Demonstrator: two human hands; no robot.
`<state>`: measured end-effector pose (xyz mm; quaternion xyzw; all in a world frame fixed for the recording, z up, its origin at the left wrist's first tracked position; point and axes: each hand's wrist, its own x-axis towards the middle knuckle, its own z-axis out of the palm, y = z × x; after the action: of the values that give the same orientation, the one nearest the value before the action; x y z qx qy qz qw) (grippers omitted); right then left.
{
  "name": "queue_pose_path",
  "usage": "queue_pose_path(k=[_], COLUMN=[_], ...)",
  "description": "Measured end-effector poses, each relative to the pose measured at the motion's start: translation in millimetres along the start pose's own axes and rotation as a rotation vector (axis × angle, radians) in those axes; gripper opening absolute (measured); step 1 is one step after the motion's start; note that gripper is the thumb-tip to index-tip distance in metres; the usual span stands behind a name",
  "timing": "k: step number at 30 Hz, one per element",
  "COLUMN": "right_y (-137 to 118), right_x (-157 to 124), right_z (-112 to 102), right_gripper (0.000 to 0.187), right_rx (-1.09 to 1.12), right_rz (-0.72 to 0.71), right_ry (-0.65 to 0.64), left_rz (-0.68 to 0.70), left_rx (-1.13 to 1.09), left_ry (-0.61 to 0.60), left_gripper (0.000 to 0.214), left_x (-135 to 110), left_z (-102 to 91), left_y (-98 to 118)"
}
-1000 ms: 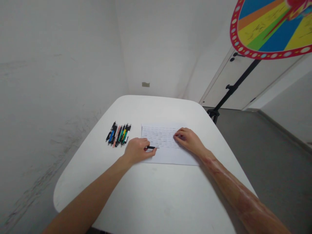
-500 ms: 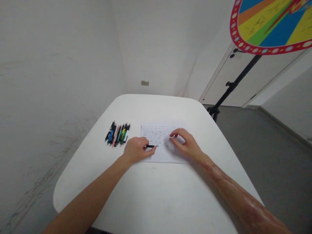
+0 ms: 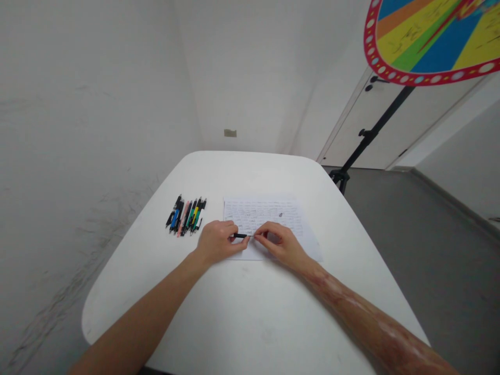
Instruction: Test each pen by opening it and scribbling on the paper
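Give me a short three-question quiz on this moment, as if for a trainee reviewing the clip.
1. Which hand grips the black pen: the left hand or the right hand?
2. True or false: the row of pens lies to the left of the handwritten sheet, not on it.
3. What is mounted on the black stand beyond the white table?

Key:
1. The left hand
2. True
3. A colourful prize wheel
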<state>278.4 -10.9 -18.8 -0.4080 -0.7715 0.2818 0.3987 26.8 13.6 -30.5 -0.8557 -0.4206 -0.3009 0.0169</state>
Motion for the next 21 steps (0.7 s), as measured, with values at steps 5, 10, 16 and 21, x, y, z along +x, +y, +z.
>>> queue_pose_path(k=[5, 10, 16, 21], right_y=[2.0, 0.0, -1.2, 13.6], right_x=[-0.9, -0.1, 0.4, 2.1], right_z=[1.8, 3.0, -3.2, -13.7], right_gripper=[0.016, 0.013, 0.014, 0.012], right_rx=[-0.008, 0.001, 0.114, 0.339], right_rz=[-0.01, -0.004, 0.025, 0.12], right_ry=[-0.006, 0.015, 0.081, 0.23], left_rz=[0.003, 0.014, 0.016, -0.036], left_rx=[-0.007, -0.012, -0.087, -0.139], left_ry=[0.003, -0.015, -0.075, -0.192], left_gripper=[0.045, 0.047, 0.028, 0.019], left_x=[1.5, 1.6, 0.8, 5.0], left_z=[0.7, 2.0, -4.6, -14.9], left_y=[3.1, 1.8, 2.5, -1.4])
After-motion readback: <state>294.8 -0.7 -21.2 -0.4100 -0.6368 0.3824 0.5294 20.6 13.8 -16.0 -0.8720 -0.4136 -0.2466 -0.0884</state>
